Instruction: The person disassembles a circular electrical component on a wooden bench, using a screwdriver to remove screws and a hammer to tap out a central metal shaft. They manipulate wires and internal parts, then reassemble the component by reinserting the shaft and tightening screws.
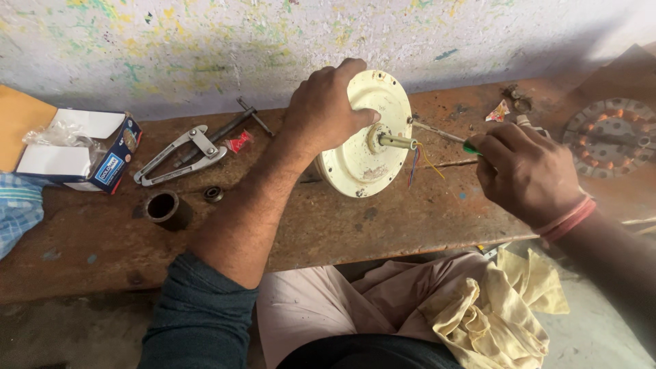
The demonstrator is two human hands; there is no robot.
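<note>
A cream round fan motor housing (355, 160) stands on its edge on the worn wooden bench (89, 239), its shaft (396, 141) pointing right with thin coloured wires (418, 164) hanging from it. My left hand (324, 109) grips the housing's top rim and holds it upright. My right hand (523, 171) is closed around a green-handled screwdriver (444, 135) whose metal shank reaches left to the housing's edge near the shaft.
On the bench lie a metal puller tool (179, 156), a T-handle rod (232, 124), a short dark pipe sleeve (164, 207), a small bearing (213, 194) and an open blue-white box (82, 149). A winding stator (611, 137) sits far right. A yellow cloth (492, 307) lies on my lap.
</note>
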